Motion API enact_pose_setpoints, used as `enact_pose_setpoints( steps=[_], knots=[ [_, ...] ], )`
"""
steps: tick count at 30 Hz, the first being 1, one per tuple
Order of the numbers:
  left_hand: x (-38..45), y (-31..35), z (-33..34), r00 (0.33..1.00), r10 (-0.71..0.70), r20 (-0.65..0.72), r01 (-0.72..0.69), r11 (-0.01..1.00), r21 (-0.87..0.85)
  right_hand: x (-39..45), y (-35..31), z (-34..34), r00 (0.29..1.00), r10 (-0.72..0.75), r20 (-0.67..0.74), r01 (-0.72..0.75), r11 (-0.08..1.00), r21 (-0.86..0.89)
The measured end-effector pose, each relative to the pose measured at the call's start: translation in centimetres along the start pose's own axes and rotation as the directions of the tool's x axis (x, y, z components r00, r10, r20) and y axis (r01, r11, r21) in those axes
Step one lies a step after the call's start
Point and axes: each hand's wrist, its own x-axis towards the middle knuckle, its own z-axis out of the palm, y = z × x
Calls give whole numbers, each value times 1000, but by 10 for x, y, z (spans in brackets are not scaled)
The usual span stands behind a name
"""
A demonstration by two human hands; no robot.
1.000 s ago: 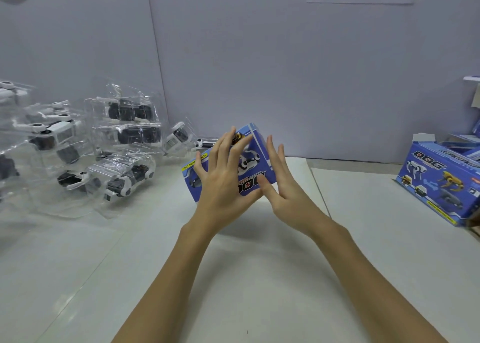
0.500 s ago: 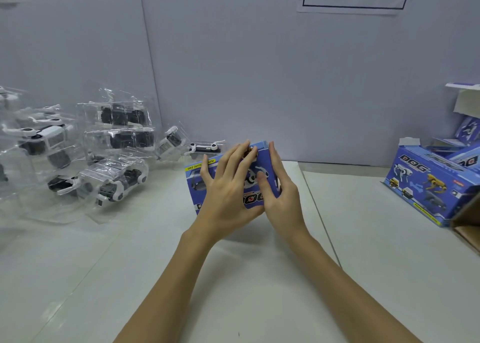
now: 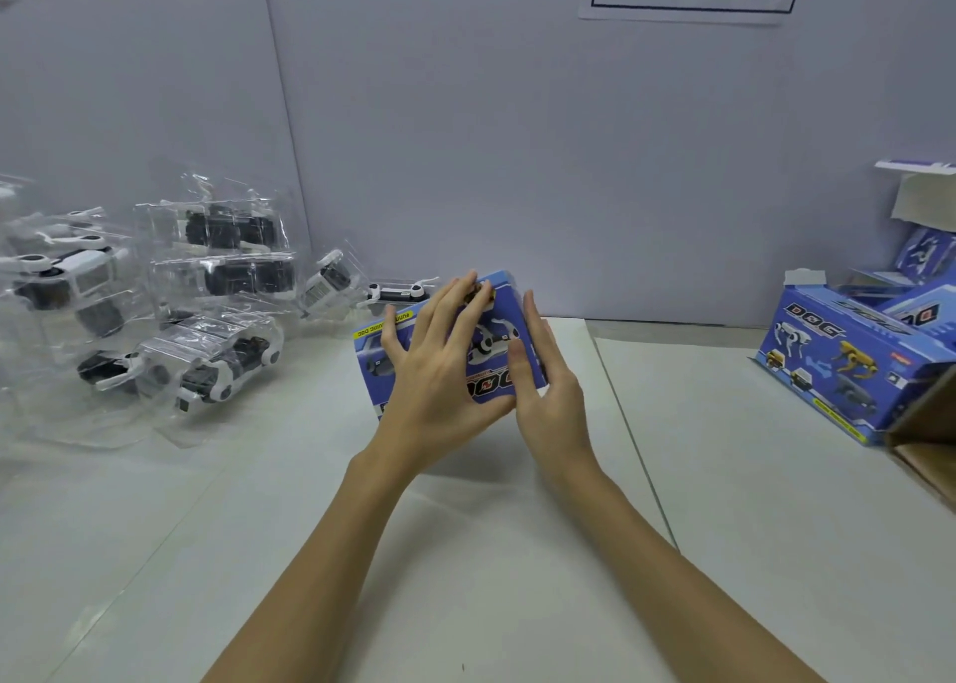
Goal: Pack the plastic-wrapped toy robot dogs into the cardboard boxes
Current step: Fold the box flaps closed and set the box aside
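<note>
Forearms reach in from the near edge over a broad bare stretch of the white surface, which lies uncluttered from the near edge up to the hands. A seam in the surface runs from near right up toward the wall, passing just right of the right wrist.

The left hand lies spread with straight fingers across the front face of a blue cardboard box, thumb out to the left along the printed panel. The right hand presses its straight fingers flat against the box's right end. Neither hand curls around the box; the two hands sit close together, nearly touching at the box's lower right corner. The box stands on the surface, tilted slightly.

To the left, well apart from the box, a heap of plastic-wrapped toy robot dogs spreads toward the left edge, with open surface between heap and hands. One loose wrapped piece lies just behind the box, by the wall.

At far right, more blue boxes cluster near the right edge, beside the corner of a brown carton. Behind everything stands a pale wall.
</note>
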Motion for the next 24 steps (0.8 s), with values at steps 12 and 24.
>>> enact_pose_setpoints(
  steps=[12, 24],
  knots=[
    [-12, -23, 11, 996, -55, 74, 45, 991, 124, 11, 17, -15, 927, 375, 23, -376, 925, 56],
    [-1, -26, -17, 456, -740, 494, 749, 20, -662, 20, 14, -63, 832, 416, 366, -527, 800, 288]
  ],
)
